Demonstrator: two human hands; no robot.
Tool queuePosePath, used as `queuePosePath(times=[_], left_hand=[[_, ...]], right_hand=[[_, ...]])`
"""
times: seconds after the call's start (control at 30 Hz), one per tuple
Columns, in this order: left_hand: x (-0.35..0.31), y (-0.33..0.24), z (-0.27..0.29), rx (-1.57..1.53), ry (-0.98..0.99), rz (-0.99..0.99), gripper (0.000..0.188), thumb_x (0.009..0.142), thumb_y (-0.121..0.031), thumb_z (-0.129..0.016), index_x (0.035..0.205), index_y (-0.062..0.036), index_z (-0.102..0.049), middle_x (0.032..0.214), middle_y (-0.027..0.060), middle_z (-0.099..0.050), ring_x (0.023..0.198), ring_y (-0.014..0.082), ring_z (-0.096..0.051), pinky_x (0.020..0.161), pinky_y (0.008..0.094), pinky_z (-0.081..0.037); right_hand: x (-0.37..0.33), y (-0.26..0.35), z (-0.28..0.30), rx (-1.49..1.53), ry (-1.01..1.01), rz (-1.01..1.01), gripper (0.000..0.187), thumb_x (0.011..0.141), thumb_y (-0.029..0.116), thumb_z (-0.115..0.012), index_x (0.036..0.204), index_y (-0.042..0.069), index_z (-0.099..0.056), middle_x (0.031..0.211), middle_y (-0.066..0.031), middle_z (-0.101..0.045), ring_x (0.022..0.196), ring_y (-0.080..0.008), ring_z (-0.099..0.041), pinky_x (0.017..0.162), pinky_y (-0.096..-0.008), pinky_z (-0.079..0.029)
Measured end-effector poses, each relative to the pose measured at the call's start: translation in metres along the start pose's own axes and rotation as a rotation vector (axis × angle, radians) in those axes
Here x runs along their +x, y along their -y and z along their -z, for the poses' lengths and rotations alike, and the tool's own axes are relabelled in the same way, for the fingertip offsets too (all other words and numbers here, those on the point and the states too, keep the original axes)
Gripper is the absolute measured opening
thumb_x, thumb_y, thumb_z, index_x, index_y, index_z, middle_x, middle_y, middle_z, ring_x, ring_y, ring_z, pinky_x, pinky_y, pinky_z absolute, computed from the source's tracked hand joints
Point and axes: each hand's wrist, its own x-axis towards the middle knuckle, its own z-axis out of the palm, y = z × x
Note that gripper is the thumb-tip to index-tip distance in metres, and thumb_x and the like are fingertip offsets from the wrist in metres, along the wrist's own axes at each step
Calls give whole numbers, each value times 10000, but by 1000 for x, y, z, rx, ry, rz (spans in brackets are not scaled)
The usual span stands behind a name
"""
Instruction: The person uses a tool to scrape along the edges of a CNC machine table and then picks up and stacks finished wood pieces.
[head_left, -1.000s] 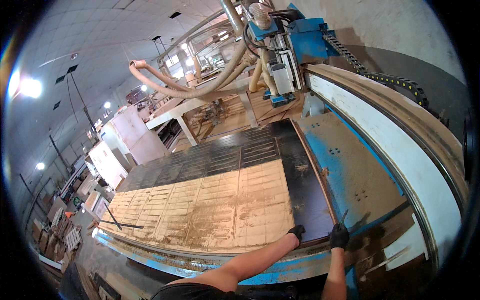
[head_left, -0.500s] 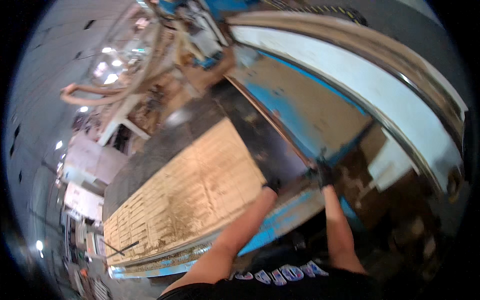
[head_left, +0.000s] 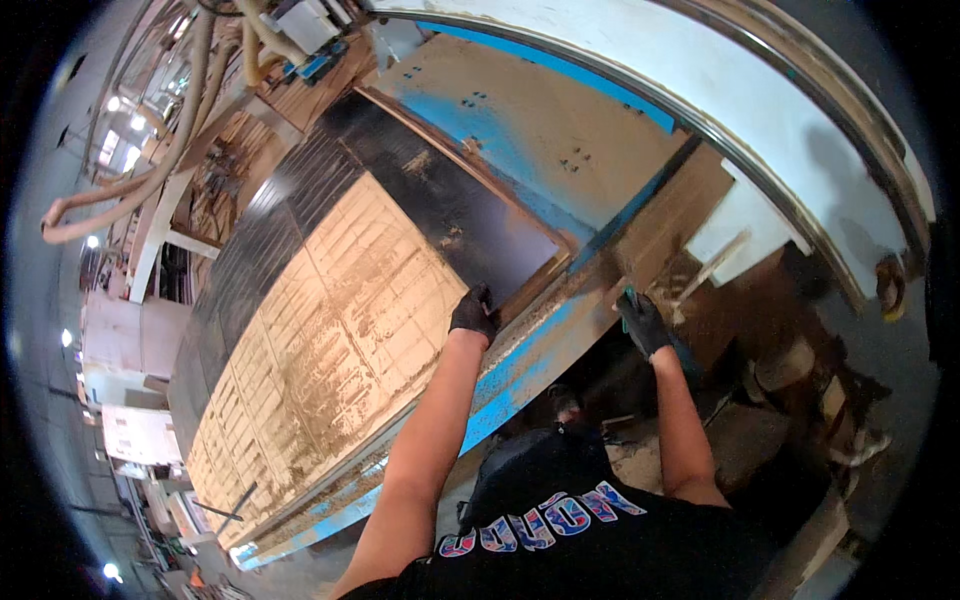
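A light wooden board with grooves cut across it lies on the dark machine bed, dusted with sawdust. My left hand, in a black glove, is at the board's near right corner, its fingers curled at the edge. To the right, past the blue bed edge, my right hand, also gloved in black, is closed round a small green-handled tool. The tool's brownish end is blurred, and its kind cannot be made out.
A long white gantry beam crosses at the far right. Beyond the bed's wooden strip lies a dusty blue surface. Two crossed dark strips rest at the board's left end. A thick hose hangs at the far left.
The view has shifted, and the board appears lower and further left. My right hand has moved away from the bed's wooden strip, out past the bed edge. My left hand stays at the board's corner.
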Motion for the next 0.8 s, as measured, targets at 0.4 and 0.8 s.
queuePosePath(times=[0.4, 0.8], left_hand=[[-25, -7, 28, -5, 143, -188, 174, 910, -252, -562, 1041, -143, -593, 983, 9, -566, 854, 209, -497, 700, 308, -414], [5, 8, 53, 94, 257, -323, 196, 917, -163, -525, 1099, -121, -586, 1065, 9, -582, 904, 161, -517, 761, 284, -419]], right_hand=[[-14, 85, -50, -503, -63, 262, 488, 869, 505, -503, 1014, 61, -647, 997, -280, -566, 909, -418, -556, 814, -476, -449], [3, 106, -79, -1289, -200, 590, 410, 842, 420, -543, 1006, 65, -665, 1292, -189, -445, 1098, -370, -467, 923, -520, -349]])
